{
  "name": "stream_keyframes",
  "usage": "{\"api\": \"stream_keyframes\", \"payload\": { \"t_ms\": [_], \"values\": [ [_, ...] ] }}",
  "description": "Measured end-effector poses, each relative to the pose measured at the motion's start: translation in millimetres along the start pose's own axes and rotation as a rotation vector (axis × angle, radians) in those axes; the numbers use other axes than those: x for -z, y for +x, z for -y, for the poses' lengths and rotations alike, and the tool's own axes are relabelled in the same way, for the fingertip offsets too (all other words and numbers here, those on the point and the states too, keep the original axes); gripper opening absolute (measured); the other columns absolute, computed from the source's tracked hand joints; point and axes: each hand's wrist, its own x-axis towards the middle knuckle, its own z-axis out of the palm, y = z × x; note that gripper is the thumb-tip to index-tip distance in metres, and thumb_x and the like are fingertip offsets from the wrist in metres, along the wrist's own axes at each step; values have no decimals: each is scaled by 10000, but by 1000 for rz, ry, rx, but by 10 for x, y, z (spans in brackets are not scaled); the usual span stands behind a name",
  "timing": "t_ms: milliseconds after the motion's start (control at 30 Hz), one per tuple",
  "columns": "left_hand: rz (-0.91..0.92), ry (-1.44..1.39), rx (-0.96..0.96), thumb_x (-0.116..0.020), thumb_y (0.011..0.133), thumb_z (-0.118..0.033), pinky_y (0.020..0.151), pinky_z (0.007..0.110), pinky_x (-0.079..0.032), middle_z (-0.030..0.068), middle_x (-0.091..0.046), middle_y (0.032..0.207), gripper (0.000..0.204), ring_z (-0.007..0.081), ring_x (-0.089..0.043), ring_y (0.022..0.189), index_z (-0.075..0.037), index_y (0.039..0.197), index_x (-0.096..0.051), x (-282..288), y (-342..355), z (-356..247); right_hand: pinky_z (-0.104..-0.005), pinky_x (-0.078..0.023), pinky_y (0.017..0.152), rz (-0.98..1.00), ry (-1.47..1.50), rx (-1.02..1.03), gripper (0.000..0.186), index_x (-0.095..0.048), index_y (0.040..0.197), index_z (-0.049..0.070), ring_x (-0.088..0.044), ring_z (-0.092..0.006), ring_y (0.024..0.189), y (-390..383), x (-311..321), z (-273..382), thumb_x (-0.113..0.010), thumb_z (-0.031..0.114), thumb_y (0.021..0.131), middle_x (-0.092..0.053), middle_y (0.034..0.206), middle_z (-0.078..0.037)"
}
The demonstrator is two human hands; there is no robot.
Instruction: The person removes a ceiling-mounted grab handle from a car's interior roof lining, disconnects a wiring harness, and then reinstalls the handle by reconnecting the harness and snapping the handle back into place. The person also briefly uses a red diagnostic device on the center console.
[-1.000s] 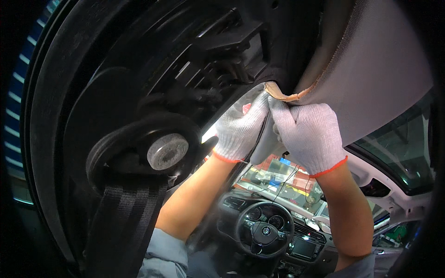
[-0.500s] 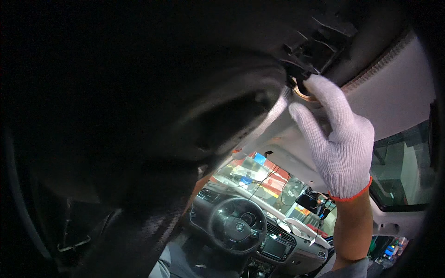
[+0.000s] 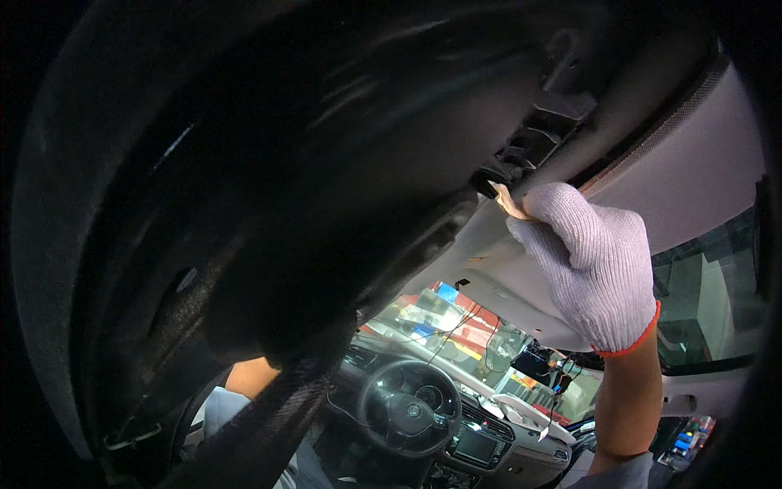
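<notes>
My right hand (image 3: 586,253), in a white knitted glove with an orange cuff, is raised in the upper right. Its thumb and fingers are pinched on a cream-tan strip (image 3: 507,200), thin and slightly curled. The strip's upper end meets a small black clip (image 3: 487,181) on a dark bracket (image 3: 533,145) by the roof edge. I cannot tell whether strip and clip are joined. A large dark trim panel (image 3: 326,204) fills the left and upper picture. Of my left arm only a piece of forearm (image 3: 252,379) and grey sleeve shows below the panel; the left hand is hidden.
Pale headlining (image 3: 692,155) and a side window (image 3: 709,301) lie to the right. A dark belt-like strap (image 3: 277,416) runs down at lower left. Below are a steering wheel (image 3: 411,407), a dashboard screen (image 3: 476,447) and a windscreen with loose cables hanging before it.
My right hand has closed from spread fingers to a pinch on the strip and shifted slightly left and down. The panel appears shifted, and my left forearm has come into view.
</notes>
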Motion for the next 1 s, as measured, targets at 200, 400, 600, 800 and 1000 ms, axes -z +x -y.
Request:
{"api": "stream_keyframes", "payload": {
  "t_ms": [200,400,600,800,1000],
  "values": [
    [66,-280,15,-541,1017,-193,1045,355,-489,136,-620,1313,336,217,-610,1200,-44,1312,-606,-243,-42,197,-347,-562,593,32,14,30,164,-636,997,80,-721,-244,654,-10,31,-22,-727,167,891,-687,743,-137],
    [191,-641,94,-525,1025,-171,1147,377,-392,151,-526,1432,415,238,-521,1319,-28,1413,-504,186,398,-207,-339,-549,575,55,-52,52,157,-632,989,81,-719,-229,648,1,67,-30,-724,163,892,-687,742,-128],
    [312,-1140,559,-486,1058,-222,1145,353,-379,140,-532,1418,427,233,-520,1313,-30,1439,-478,235,575,-341,-328,-542,561,53,-48,30,143,-627,976,86,-714,-230,627,40,81,-11,-718,165,899,-686,732,-122],
    [308,-698,464,-435,1074,-206,1134,342,-398,147,-566,1370,394,230,-542,1285,-32,1421,-503,105,495,-206,-306,-554,563,6,-32,14,177,-635,995,72,-717,-201,624,65,30,9,-721,201,910,-692,724,-108],
    [251,-608,360,-450,1069,-208,1143,347,-394,150,-550,1394,405,227,-531,1302,-30,1431,-492,81,435,-164,-297,-570,565,-58,29,-75,184,-643,970,62,-730,-200,640,60,-34,68,-722,220,918,-694,702,-119]
  ]
}}
